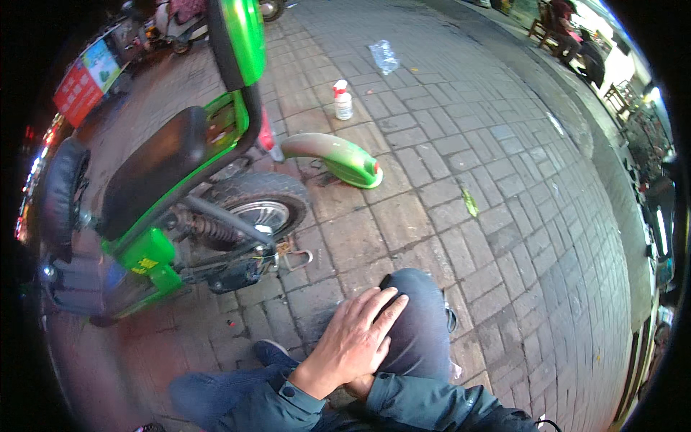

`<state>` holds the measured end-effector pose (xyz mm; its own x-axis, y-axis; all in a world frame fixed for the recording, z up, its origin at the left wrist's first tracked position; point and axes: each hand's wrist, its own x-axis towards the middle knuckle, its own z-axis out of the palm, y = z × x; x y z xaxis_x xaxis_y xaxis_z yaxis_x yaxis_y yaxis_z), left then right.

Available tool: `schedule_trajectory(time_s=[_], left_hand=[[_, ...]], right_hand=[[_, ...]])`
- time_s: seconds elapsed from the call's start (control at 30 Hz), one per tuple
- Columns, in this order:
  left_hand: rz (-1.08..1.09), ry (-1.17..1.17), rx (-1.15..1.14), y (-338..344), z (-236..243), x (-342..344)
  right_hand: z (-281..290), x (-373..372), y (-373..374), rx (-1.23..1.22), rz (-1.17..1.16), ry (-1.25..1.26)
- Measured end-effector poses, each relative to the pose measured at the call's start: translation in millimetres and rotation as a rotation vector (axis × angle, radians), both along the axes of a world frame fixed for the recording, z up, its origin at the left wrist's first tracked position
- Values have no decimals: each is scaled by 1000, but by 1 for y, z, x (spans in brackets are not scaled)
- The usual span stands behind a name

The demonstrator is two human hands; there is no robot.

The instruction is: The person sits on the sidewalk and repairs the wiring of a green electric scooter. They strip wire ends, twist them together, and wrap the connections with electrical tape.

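Brick pavement (pixel 518 252) filled most of the frame. A green scooter (pixel 155 165) with a black seat occupied the left side. Near centre, a curved green-and-grey mudguard (pixel 335 153) lay beside its rear wheel (pixel 294 209). At lower centre, the left hand (pixel 360 331) rested on 1 bent knee (pixel 421 324), fingers slightly spread; the right hand (pixel 360 387) was mostly hidden beneath, its state impossible to tell. A white bottle (pixel 343 106) with a red top stood at upper centre.

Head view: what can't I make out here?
All in the head view:
Right hand: fingers hidden beneath the left hand, so any grip is unclear.
Green upright panel: top cut off by the upper edge.
Wheel: partly hidden behind the scooter frame.
White bottle: label print too small.
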<state>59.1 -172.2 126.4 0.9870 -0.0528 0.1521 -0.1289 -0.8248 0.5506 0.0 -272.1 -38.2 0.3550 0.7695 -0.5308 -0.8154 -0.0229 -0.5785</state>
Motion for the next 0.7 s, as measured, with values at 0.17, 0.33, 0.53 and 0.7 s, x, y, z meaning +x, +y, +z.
schedule_trajectory(time_s=[0.17,0.33,0.53,0.7], left_hand=[[306,125,-189,53,-8,-58],[759,81,123,141,-43,-89],[771,137,162,187,-86,-58],[843,203,-332,213,-93,-57]], right_hand=[[12,21,6,-116,-41,-28],[28,38,30,-206,86,-22],[20,47,94,-176,66,-98],[9,57,156,-147,-125,-451]])
